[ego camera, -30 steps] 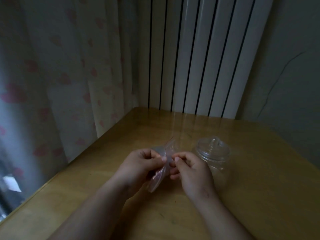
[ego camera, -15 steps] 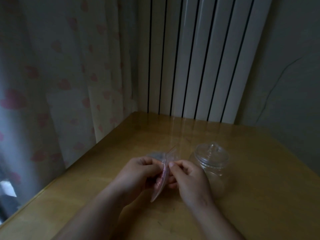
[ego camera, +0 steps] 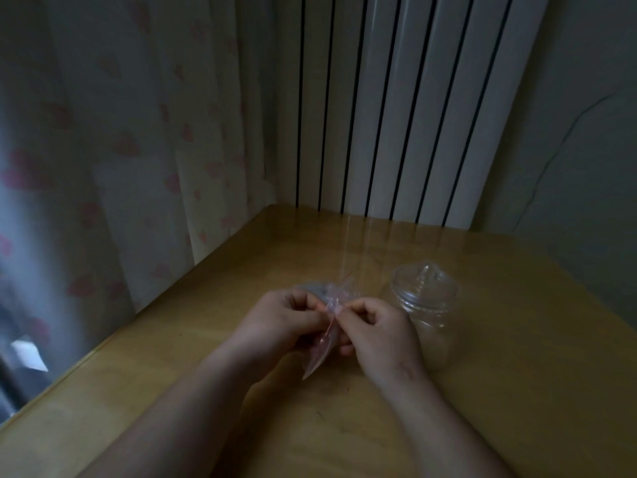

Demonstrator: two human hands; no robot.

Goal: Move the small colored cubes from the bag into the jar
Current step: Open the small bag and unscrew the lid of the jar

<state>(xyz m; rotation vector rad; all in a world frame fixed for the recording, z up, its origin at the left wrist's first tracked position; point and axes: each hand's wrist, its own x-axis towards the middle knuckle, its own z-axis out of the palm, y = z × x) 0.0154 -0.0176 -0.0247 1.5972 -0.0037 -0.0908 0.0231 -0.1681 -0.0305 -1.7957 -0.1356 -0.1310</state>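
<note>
The left hand and right hand are pinching the bag, fingers drawing together at its seal. The jar, at 2 o'clock, is staying lidded.

The bag between the left hand and the right hand is see-through with a pink tint. Just right of the right hand, the jar is clear and colourless. The table under both hands is warm honey-yellow wood. Beyond the left hand is a pale curtain dotted with pink hearts. Beyond both hands is a white radiator striped by dark vertical gaps.
</note>
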